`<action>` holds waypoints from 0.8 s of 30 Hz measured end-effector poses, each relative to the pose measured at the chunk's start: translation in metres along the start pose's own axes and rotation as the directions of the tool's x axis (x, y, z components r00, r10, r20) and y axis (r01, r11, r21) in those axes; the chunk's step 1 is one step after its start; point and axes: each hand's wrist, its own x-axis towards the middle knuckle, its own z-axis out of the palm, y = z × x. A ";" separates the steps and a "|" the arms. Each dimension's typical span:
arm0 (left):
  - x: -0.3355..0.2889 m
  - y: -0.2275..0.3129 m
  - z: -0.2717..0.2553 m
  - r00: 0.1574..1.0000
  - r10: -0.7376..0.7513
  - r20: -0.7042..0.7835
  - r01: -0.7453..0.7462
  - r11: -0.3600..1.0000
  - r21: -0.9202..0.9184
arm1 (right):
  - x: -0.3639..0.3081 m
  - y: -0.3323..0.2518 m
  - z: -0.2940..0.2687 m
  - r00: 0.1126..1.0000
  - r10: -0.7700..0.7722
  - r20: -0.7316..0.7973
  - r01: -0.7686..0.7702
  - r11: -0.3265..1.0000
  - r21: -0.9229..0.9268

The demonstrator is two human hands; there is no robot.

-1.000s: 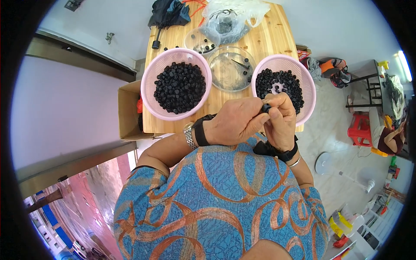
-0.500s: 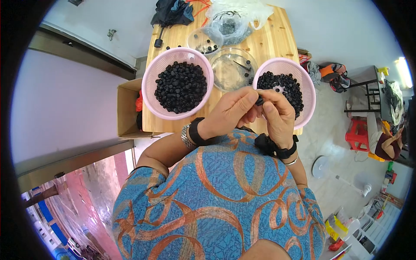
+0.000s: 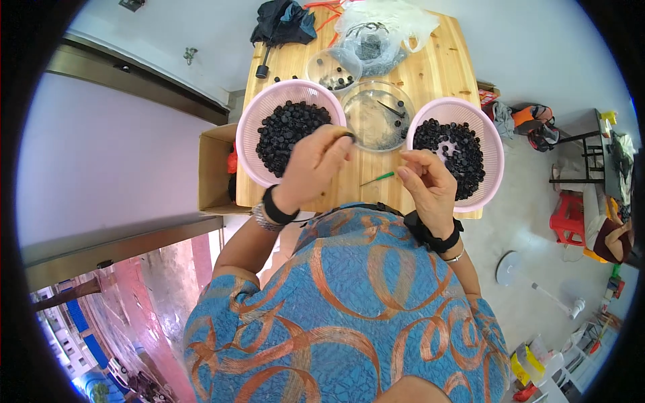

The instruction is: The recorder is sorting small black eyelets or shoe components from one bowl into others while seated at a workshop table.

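My left hand (image 3: pixel 312 168) pinches a small round black cap-like piece (image 3: pixel 349 136) between thumb and fingers, over the near right edge of the left pink basket (image 3: pixel 245 138). That basket holds a heap of similar black pieces (image 3: pixel 285 131). My right hand (image 3: pixel 431 191) is by the near left side of the right pink basket (image 3: pixel 494 144), its thumb and forefinger curved but apart, with nothing visible between them. More black pieces (image 3: pixel 470 171) lie in that basket, with some of its bottom showing. Between my hands, a thin green-handled tool (image 3: pixel 383 177) lies on the wooden table (image 3: pixel 437 60).
A clear round dish (image 3: pixel 356 138) holds dark tweezers (image 3: pixel 390 109) and a few black pieces. Behind it stand a clear tub (image 3: pixel 312 67) with several pieces and a plastic bag (image 3: pixel 423 30). A folded umbrella (image 3: pixel 285 23) lies far left; a cardboard box (image 3: pixel 213 168) stands beside the table.
My hands were together around a black piece; now they are apart. The left has moved left toward its basket with a black piece. The green-handled tool has come into view.
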 end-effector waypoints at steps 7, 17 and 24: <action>0.009 -0.022 -0.069 0.971 0.230 -0.072 -0.101 0.661 0.743 | -0.005 0.018 -0.014 0.983 0.183 -0.001 -0.183 0.982 0.043; 0.191 -0.096 -0.065 0.963 0.060 0.264 -0.256 0.525 0.812 | -0.010 0.025 -0.026 0.955 0.292 0.044 -0.289 0.955 -0.071; 0.258 -0.175 -0.017 0.914 -0.315 0.255 -0.174 0.263 0.949 | -0.023 0.028 -0.035 0.940 0.337 -0.057 -0.342 0.929 -0.141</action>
